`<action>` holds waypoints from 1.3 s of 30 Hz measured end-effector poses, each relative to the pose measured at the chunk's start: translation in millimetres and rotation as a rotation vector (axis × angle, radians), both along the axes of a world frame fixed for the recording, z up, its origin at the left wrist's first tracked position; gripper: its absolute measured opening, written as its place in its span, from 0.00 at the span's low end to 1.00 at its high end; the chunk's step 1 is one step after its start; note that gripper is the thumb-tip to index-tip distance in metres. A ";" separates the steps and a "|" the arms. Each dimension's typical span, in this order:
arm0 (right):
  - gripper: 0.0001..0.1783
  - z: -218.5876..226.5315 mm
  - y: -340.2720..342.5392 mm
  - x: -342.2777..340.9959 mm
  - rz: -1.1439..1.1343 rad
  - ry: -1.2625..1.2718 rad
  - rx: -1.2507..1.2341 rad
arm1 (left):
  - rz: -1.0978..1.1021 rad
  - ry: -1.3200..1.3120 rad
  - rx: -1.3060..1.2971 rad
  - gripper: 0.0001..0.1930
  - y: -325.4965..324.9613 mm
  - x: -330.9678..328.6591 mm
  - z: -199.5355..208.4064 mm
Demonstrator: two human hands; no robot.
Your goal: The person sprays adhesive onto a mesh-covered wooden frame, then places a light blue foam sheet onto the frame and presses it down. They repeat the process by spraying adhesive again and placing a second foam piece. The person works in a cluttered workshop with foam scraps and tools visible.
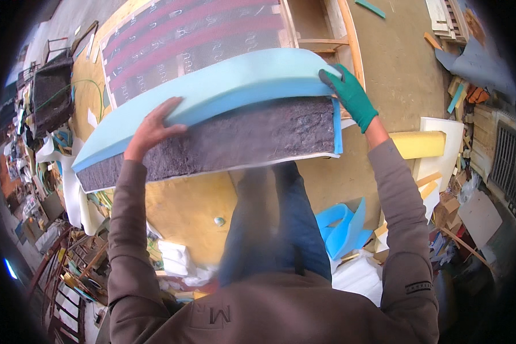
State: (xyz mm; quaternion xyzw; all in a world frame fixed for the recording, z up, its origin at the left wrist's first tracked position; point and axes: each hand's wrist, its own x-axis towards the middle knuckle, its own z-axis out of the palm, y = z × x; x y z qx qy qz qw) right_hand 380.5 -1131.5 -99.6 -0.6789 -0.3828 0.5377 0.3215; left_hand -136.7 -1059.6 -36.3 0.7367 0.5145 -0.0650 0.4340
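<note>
Wooden frame [351, 35] holds springs [187, 61]; spread left hand [156, 127] touches blue foam [235, 77], right hand [352, 94] grips it.

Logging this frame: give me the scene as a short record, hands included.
left hand: bare, fingers spread, touching light-blue foam
right hand: green-gloved, at the foam's right end; grip unclear
under foam: dark grey fibrous block
beyond: frame with mesh and springs
right side: yellow block, white board
below right hand: bent blue sheet
</note>
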 end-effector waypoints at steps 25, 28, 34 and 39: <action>0.36 10.3 33.8 -5.4 0.075 0.205 0.150 | -0.174 -0.261 0.269 0.27 -7.2 151.7 -14.3; 0.36 -1.5 30.4 2.3 0.120 0.073 0.053 | -0.117 -0.271 0.179 0.24 -4.5 156.8 -16.5; 0.42 -27.2 -0.2 15.9 0.212 0.070 -0.086 | -0.155 -0.199 0.133 0.23 -5.9 168.9 -10.7; 0.39 -28.0 -17.2 7.5 0.200 0.038 -0.058 | -0.167 -0.160 0.099 0.25 -8.9 180.8 -5.6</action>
